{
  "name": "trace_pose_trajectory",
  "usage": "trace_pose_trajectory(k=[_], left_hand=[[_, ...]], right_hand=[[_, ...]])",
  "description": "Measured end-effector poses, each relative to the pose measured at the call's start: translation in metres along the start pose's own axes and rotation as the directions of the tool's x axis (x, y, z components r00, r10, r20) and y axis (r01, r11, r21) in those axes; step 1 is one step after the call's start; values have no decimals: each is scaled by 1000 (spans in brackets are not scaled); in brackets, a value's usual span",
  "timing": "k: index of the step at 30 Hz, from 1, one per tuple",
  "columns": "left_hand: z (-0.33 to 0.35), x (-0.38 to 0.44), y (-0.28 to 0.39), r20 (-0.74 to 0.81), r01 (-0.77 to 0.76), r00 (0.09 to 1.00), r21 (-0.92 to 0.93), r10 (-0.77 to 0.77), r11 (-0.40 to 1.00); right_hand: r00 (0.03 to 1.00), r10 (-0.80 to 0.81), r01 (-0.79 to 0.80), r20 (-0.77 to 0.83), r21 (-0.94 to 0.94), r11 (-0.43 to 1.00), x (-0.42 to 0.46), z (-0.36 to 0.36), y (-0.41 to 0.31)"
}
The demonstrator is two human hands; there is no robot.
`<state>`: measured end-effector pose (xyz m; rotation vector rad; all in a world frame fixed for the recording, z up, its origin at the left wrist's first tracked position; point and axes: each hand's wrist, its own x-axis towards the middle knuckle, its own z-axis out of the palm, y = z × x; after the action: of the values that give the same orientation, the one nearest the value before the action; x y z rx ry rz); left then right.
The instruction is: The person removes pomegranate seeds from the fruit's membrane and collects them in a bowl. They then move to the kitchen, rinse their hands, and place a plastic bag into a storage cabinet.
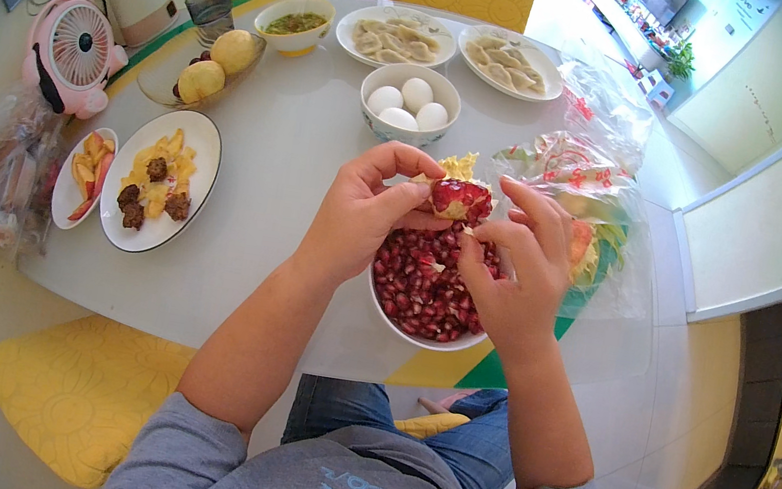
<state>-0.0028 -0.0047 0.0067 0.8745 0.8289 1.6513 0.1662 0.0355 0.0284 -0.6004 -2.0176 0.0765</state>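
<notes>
My left hand (374, 212) holds a pomegranate piece (460, 200), with red seeds and pale pith showing, above a white bowl (388, 322) full of loose pomegranate seeds (422, 287). Close by on the right, the thumb and forefinger of my right hand (521, 264) pinch a small pale bit of membrane (467, 232). A few pale scraps lie among the seeds. Just behind the held piece, yellowish pomegranate peel (460, 165) shows, partly hidden.
Behind the bowl stand a bowl of eggs (404, 129), two plates of dumplings (397, 37) and a soup bowl (293, 23). Plastic bags (578, 159) cover the right side. At left are a food plate (195, 208), a small dish (66, 211), a fruit bowl (149, 83) and a pink fan (78, 53).
</notes>
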Motion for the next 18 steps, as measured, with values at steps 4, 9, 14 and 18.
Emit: trace_pose_trajectory(k=[4,9,14,18], left_hand=[[-1,-1,2,-7,-11,1000,-29,11,1000],[2,-2,2,23,-23,999,-21,24,1000],[2,-3,0,63,-50,997,19,48,999],[1,-3,0,115,-110,988,86,100,990]], right_hand=[[989,139,-141,-49,-22,990,-15,-23,18],[906,379,-291,190,-371,882,-37,-67,79],[892,445,-443,85,-42,896,-17,-65,54],[878,410,-475,248,337,813,8,-47,25]])
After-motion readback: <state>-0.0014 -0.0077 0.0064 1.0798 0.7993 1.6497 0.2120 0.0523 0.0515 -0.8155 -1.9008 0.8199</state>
